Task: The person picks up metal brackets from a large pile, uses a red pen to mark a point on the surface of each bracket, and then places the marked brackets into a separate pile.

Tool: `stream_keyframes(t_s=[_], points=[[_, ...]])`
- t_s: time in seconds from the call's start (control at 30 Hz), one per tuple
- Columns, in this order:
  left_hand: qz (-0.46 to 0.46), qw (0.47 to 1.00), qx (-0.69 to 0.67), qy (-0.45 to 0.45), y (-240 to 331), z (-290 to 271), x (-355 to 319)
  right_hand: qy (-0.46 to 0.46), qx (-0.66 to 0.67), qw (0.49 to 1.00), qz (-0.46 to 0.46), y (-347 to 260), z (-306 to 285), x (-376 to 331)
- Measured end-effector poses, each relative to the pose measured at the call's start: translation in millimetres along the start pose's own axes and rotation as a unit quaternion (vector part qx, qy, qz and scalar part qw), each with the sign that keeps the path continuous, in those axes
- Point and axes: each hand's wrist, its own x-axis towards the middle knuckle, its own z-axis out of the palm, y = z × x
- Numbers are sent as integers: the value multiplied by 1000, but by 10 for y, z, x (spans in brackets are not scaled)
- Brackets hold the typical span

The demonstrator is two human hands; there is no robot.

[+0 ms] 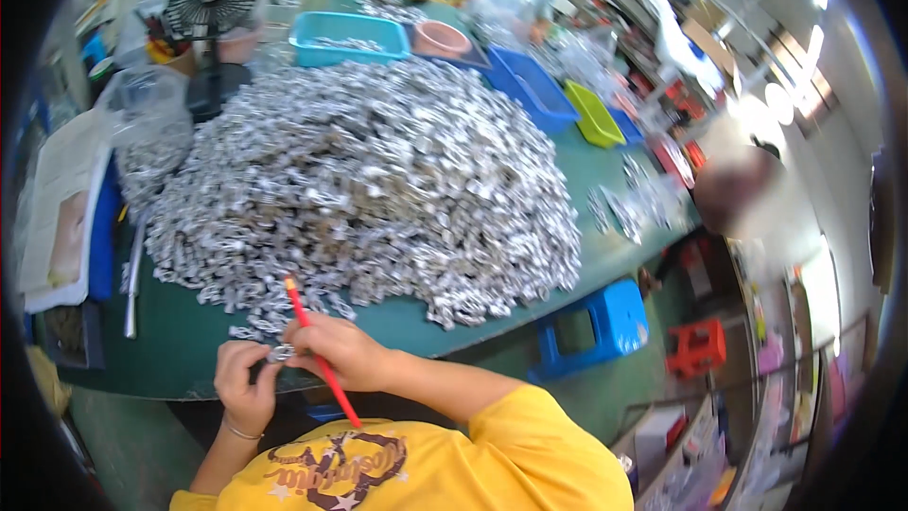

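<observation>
Green desk [586,170] carries a heap of metal clips [359,180]; left hand [244,383] pinches one small clip [280,353], right hand [342,352] grips a red stick [322,364]

Left hand [244,383] raised, fingers curled, pinching; right hand [340,352] closed in grip, touching left; forearms bent inward.

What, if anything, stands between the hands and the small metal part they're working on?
Nothing visible. The left hand and right hand both touch the metal part at the table edge. The red stick in the right hand runs beside it; the pile lies beyond.
</observation>
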Motion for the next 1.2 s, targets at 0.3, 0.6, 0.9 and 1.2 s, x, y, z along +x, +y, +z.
stream_keyframes(t_s=[0.3, 0.6, 0.9, 1.2], points=[[13, 997, -1, -79, 66, 62, 86, 63, -100, 990, -72, 75, -23, -169], [-50, 999, 13, 0, -55, -16, -81, 73, -90, 992, -48, 32, 17, -24], [-59, 998, 12, -16, 39, 62, 104, 131, -92, 987, -14, 163, 23, -190], [-53, 998, -37, 11, 2, 41, -27, 146, 27, 988, 47, 112, 108, -190]])
